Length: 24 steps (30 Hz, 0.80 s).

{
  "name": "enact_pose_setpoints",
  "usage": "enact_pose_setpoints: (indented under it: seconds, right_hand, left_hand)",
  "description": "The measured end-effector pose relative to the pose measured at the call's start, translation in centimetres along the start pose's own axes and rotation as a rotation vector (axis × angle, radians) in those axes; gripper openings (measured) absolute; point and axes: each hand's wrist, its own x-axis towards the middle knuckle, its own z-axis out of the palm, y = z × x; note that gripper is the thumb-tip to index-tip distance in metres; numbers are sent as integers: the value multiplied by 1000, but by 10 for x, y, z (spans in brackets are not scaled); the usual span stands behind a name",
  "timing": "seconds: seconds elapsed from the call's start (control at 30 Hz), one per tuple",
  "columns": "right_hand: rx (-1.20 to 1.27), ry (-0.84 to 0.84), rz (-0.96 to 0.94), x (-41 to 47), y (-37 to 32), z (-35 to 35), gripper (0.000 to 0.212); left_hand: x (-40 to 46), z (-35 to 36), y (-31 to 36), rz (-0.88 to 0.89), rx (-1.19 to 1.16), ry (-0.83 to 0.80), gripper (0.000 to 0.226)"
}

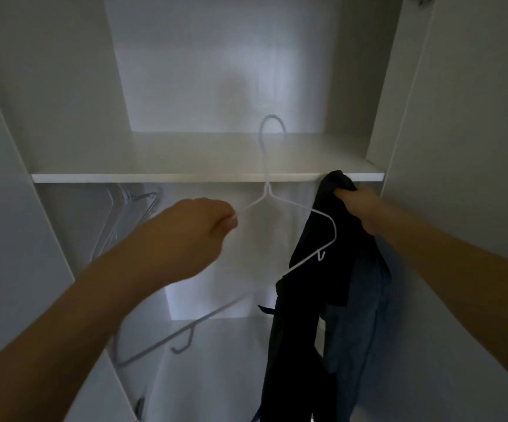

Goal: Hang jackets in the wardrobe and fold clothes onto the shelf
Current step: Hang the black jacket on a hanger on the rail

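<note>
I face an open white wardrobe with a shelf (pixel 155 177) across it at hand height. My left hand (pixel 197 229) pinches the left shoulder of a white wire hanger (pixel 267 181), whose hook rises in front of the shelf. To the right, my right hand (pixel 360 210) grips the top of a dark jacket (pixel 313 300). The jacket hangs down limp below the shelf, with a bluish-grey part showing on its right side. The hanger's right arm crosses in front of the jacket.
Several clear plastic hangers (pixel 124 214) hang under the shelf at the left. The wardrobe's side panels (pixel 459 178) close in on both sides. The compartment above the shelf holds nothing I can see.
</note>
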Motion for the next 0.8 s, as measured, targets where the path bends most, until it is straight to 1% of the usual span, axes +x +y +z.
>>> enact_pose_setpoints:
  seconds: [0.07,0.13,0.2,0.3,0.37,0.4,0.43,0.5,0.57,0.63,0.7,0.73,0.8]
  right_hand:
    - [55,-57,18,-12,-6,11,50]
    - [144,-119,41,-27,-13,24,43]
    - [285,-158,82,-42,-20,33,37]
    - [478,-249,115,-65,-26,34,32]
    - [464,-312,68,-78,-30,32,29]
    - [390,-306,-7,-82,-31,31,27]
    - [273,-274,-121,-84,-33,31,23]
    - [-10,-187,-402,-82,-35,29,14]
    - [-274,-136,-665,-75,-41,27,11]
    - [-499,-172,-870,-69,-52,26,17]
    - [-703,-202,-1012,-65,-64,27,23]
    - [-780,-197,-1053,-63,-70,29,24]
    - [-848,-202,-1061,-59,-76,35,17]
  left_hand:
    - [11,21,18,34,58,-17,26]
    - [24,55,31,52,86,-32,24]
    - [32,87,30,17,91,-10,20]
    - [31,111,9,-77,114,89,21]
    - [31,110,-7,-90,72,198,26]
    - [32,106,-13,-56,64,274,29]
    - [33,100,-17,-13,57,351,31]
    - [36,88,-22,38,14,471,32]
    - [38,79,-28,28,-18,522,32]
    - [40,74,-33,25,-41,546,32]
    - [40,70,-31,25,-40,583,30]
    - [40,67,-28,7,-7,624,28]
    - [44,64,-23,-64,87,796,15]
